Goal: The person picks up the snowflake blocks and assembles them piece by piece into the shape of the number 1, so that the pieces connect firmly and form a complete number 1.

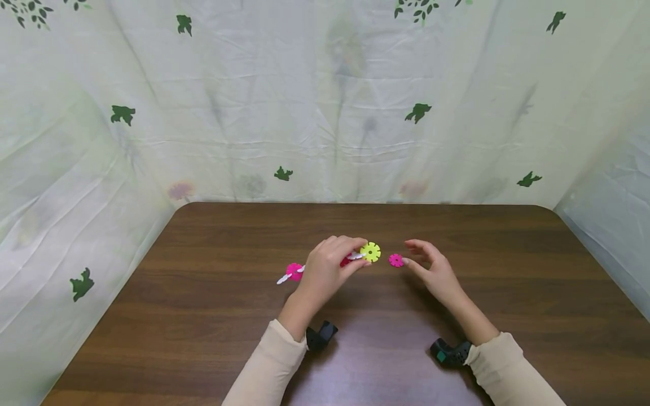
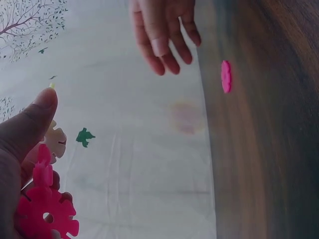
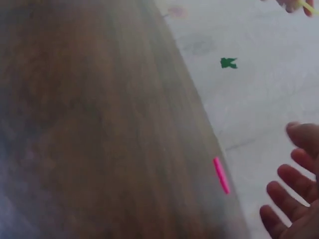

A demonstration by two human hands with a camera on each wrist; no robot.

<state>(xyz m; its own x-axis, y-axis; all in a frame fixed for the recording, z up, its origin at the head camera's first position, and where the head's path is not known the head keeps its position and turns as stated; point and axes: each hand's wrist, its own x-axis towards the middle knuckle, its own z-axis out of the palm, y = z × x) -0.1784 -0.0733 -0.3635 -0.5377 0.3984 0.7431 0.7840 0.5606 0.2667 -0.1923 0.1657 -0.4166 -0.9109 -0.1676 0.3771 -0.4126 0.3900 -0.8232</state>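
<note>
My left hand [image 1: 325, 266] holds a chain of interlocking notched plastic discs, raised over the table. The yellow disc [image 1: 371, 252] sticks out past the thumb and fingertips at the chain's right end. At its left end, a pink disc [image 1: 294, 272] and white discs [image 1: 282, 279] show beyond the hand. The left wrist view has another look at a pink disc [image 2: 50, 209] and a whitish disc [image 2: 57, 140]; the palm hides the middle. A loose pink disc [image 1: 396, 260] lies on the table. Beside it is my right hand [image 1: 438, 274], holding nothing, thumb and fingers spread apart.
The brown wooden table [image 1: 203, 316] has rounded far corners. A pale curtain [image 1: 325, 113] with green bird shapes hangs behind it and at both sides. Black wrist cameras [image 1: 322, 336] sit under both forearms, close over the tabletop.
</note>
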